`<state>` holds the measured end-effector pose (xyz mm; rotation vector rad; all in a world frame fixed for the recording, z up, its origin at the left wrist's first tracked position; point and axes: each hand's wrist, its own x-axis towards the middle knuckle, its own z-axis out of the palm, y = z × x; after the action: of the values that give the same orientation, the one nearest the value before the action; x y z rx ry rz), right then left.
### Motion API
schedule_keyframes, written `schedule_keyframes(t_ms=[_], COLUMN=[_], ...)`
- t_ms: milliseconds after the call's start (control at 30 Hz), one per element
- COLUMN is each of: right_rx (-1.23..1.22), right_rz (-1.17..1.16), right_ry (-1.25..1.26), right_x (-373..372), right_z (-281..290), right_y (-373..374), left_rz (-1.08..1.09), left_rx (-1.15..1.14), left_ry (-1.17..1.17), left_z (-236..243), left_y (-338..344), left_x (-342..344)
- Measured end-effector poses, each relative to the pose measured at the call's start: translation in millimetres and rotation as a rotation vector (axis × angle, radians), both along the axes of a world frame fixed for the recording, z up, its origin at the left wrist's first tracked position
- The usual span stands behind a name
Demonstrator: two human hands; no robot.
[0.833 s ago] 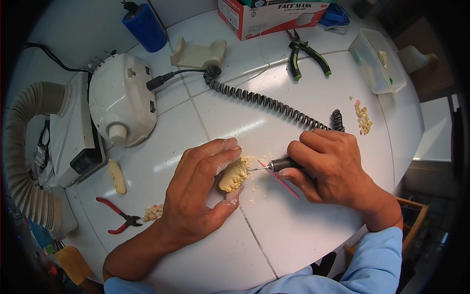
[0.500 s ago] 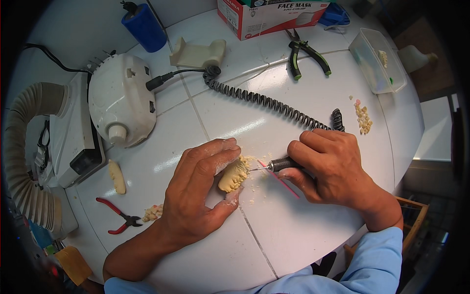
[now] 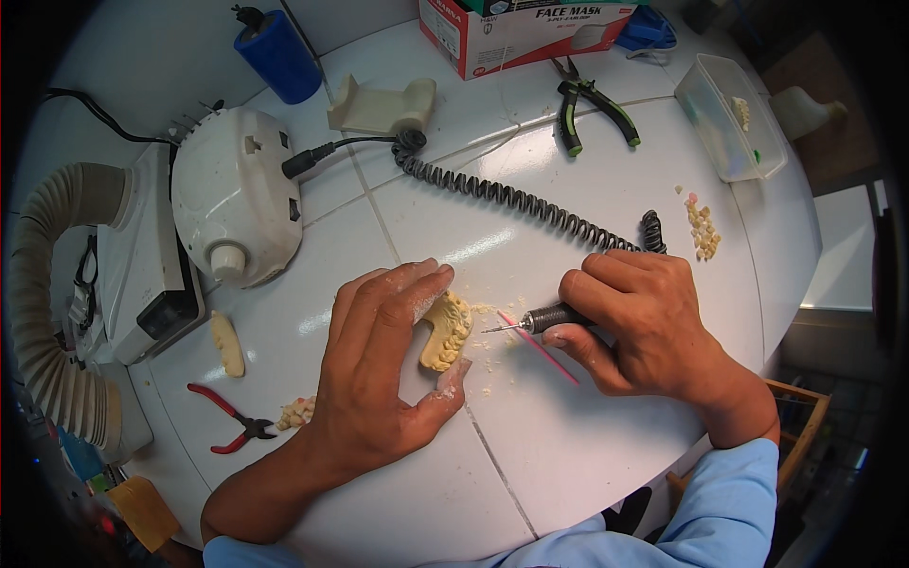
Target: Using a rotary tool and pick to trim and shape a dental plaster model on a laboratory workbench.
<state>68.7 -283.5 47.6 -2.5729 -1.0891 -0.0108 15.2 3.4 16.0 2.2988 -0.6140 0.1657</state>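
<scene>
At the near left of the bench [image 3: 568, 459], red-handled cutters [image 3: 254, 428] are lying beside pale pieces [image 3: 297, 411]. Rightward, the left hand [image 3: 383, 355] is clasping a yellow dental cast [image 3: 456, 327], freshly tilted to show its tooth row; the bur [image 3: 498, 329] is standing just clear, so cutting seems to be pausing. Apart from it, the right hand [image 3: 639, 327] is gripping the rotary handpiece [image 3: 557, 319].

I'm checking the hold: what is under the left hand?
A yellow dental cast shows between thumb and fingers of the left hand, toothed side facing right. Fingers cover part of its upper end; anything beneath the palm is hidden.
</scene>
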Motion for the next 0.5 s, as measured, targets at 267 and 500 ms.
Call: schedule_keyframes(t_ms=[267, 500], right_rx=[0.015, 0.015], right_rz=[-0.003, -0.004], right_ry=[0.009, -0.027], right_x=[-1.2, -0.8], right_z=[-1.6, -3.0], right_y=[-0.2, -1.3], left_rz=[0.027, 0.011], left_rx=[0.13, 0.178], left_ry=[0.02, 0.036], left_z=[3.9, 5.2], left_y=[-2.5, -3.1], left_x=[-5.4, -3.5])
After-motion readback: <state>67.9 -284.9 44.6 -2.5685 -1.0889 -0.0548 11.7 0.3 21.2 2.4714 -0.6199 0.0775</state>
